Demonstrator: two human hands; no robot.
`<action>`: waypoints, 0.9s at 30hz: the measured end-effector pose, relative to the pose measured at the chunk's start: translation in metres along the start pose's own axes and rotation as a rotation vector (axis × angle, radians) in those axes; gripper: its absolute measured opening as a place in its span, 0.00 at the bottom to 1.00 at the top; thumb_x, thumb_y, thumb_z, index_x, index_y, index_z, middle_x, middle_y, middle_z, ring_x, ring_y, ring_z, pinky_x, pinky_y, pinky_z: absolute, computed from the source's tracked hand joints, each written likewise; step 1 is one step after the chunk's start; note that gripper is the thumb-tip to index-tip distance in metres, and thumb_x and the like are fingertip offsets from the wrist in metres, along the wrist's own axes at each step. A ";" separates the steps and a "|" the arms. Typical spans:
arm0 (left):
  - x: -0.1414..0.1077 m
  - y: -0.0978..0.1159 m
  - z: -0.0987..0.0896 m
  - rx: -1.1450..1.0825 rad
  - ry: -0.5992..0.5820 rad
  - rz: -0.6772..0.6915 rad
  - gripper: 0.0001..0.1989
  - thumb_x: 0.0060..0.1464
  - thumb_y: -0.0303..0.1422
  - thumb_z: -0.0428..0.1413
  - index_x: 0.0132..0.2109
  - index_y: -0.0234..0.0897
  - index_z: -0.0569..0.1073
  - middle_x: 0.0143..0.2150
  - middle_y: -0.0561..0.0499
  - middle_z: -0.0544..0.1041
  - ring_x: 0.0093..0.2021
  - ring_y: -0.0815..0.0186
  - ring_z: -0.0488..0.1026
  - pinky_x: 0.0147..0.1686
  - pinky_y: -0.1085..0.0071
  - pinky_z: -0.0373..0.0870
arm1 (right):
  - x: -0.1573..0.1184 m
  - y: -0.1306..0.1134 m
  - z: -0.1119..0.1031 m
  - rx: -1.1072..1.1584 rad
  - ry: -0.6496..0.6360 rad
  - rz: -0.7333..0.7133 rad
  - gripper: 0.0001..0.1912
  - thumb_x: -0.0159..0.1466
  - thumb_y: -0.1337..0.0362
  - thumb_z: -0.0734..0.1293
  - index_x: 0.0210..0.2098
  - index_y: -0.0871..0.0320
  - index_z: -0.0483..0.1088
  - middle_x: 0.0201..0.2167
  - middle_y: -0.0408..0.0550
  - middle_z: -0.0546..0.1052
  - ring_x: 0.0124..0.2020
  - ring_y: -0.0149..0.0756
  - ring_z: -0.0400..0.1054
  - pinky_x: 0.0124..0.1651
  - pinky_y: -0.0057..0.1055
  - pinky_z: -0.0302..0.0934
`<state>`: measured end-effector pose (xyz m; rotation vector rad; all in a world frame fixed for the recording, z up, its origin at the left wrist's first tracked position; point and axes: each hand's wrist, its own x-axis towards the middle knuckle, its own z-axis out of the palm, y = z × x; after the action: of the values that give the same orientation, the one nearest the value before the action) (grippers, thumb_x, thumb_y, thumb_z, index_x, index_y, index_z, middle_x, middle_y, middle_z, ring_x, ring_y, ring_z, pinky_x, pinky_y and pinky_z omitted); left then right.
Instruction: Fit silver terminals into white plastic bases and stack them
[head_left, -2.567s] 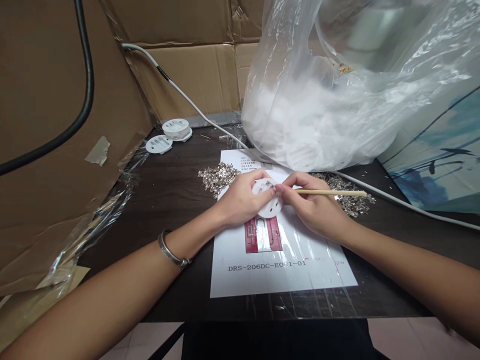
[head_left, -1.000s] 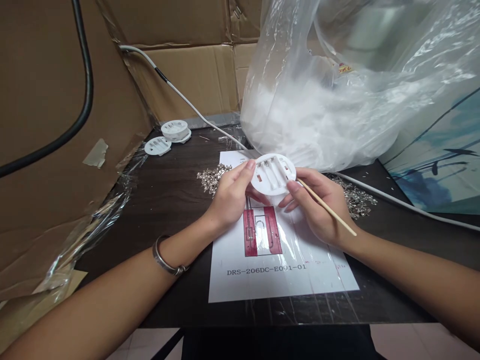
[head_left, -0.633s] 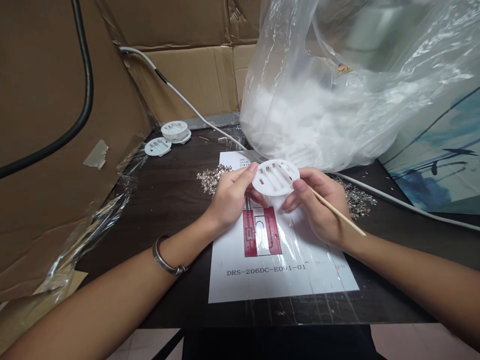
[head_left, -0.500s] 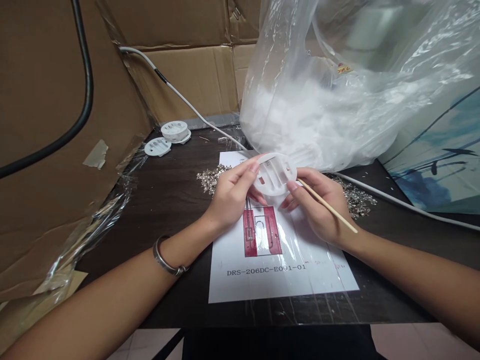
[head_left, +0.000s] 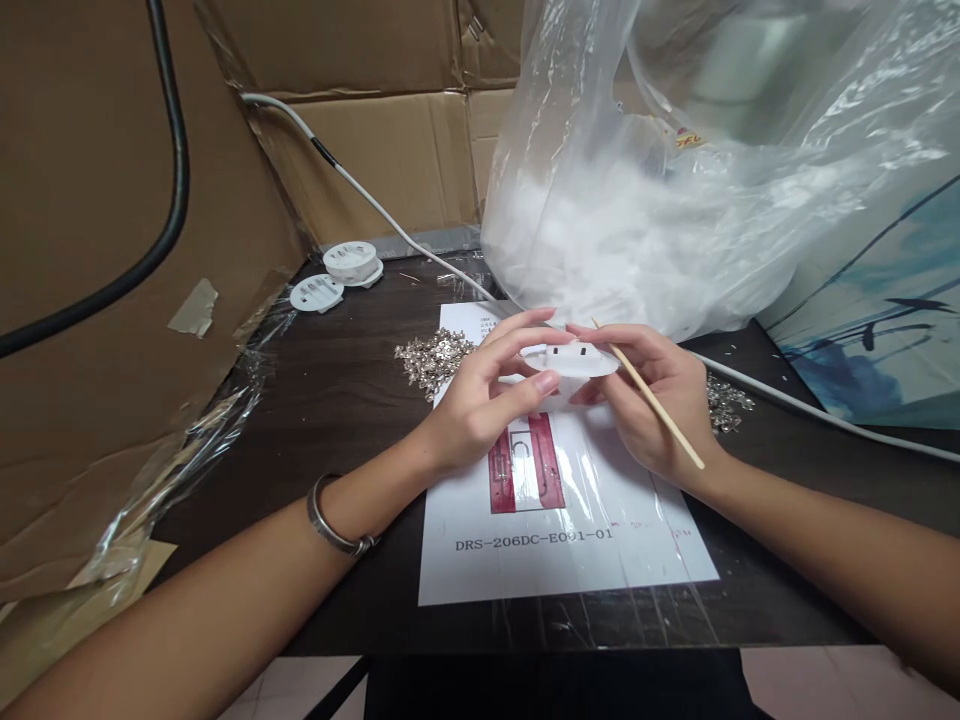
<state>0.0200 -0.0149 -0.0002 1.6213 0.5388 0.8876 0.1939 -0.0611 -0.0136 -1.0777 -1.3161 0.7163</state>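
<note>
Between both hands a round white plastic part (head_left: 571, 362) is held edge-on above a printed sheet; two small dark slots show on its near side. My left hand (head_left: 491, 385) grips it from the left, thumb below and fingers over the top. On the right side, the fingers of my right hand (head_left: 652, 395) hold the part's edge. A thin wooden stick (head_left: 660, 410) also rests in my right hand, slanting down toward the wrist. Beneath lies the white sheet (head_left: 517, 570) with a red and white drawing and the text DRS-206DC-E091-01.
Small metal pieces lie heaped on the left (head_left: 435, 360), with another heap of metal pieces (head_left: 726, 405) at right. Several round white parts (head_left: 351, 262) sit at the back left. A large clear bag (head_left: 637, 250) of white pieces stands behind. A white cable (head_left: 390, 222) crosses the table.
The white part has tipped from showing its ribbed face to nearly edge-on and shifted slightly right. My left fingers have moved over its top. The stick has swung a little steeper.
</note>
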 end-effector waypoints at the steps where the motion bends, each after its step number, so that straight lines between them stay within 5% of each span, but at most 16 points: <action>1: 0.000 0.000 0.001 0.003 -0.003 -0.030 0.17 0.56 0.40 0.56 0.53 0.44 0.72 0.63 0.44 0.62 0.42 0.62 0.73 0.32 0.69 0.76 | 0.000 -0.001 0.000 -0.020 0.013 -0.020 0.07 0.62 0.66 0.67 0.41 0.55 0.73 0.47 0.49 0.76 0.33 0.34 0.75 0.30 0.30 0.73; 5: 0.001 0.001 0.003 0.027 -0.021 -0.126 0.24 0.55 0.43 0.57 0.57 0.43 0.67 0.57 0.42 0.66 0.37 0.66 0.72 0.31 0.70 0.75 | -0.002 -0.005 -0.001 -0.188 0.037 -0.152 0.08 0.61 0.70 0.67 0.40 0.54 0.74 0.41 0.45 0.78 0.30 0.32 0.74 0.32 0.32 0.73; 10: 0.003 0.000 0.001 0.006 -0.105 -0.068 0.25 0.54 0.45 0.58 0.57 0.44 0.67 0.61 0.43 0.64 0.58 0.52 0.65 0.37 0.71 0.75 | -0.002 -0.007 -0.003 -0.235 0.021 -0.195 0.07 0.62 0.69 0.67 0.39 0.52 0.73 0.39 0.43 0.78 0.30 0.34 0.74 0.31 0.35 0.72; 15: 0.003 0.000 0.001 -0.086 -0.172 -0.135 0.26 0.56 0.46 0.55 0.58 0.39 0.66 0.56 0.40 0.69 0.47 0.56 0.72 0.35 0.67 0.75 | 0.000 -0.006 -0.005 -0.225 0.053 -0.224 0.07 0.62 0.69 0.67 0.38 0.50 0.72 0.43 0.44 0.78 0.36 0.39 0.75 0.39 0.41 0.74; 22: 0.003 -0.002 0.006 -0.115 0.024 -0.042 0.26 0.48 0.36 0.64 0.53 0.40 0.67 0.52 0.44 0.73 0.52 0.57 0.71 0.47 0.65 0.72 | 0.004 -0.007 -0.011 -0.374 -0.029 -0.267 0.16 0.61 0.70 0.66 0.49 0.53 0.71 0.49 0.45 0.75 0.38 0.38 0.75 0.39 0.37 0.74; 27: 0.005 -0.003 0.008 -0.137 0.156 -0.047 0.32 0.46 0.30 0.65 0.58 0.43 0.63 0.47 0.48 0.76 0.46 0.58 0.74 0.38 0.67 0.75 | 0.007 0.000 -0.016 -0.335 -0.046 -0.136 0.22 0.67 0.67 0.59 0.60 0.51 0.63 0.59 0.48 0.67 0.34 0.35 0.74 0.36 0.37 0.73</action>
<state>0.0296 -0.0149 -0.0018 1.4177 0.6083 0.9998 0.2103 -0.0581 -0.0092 -1.2277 -1.5696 0.4294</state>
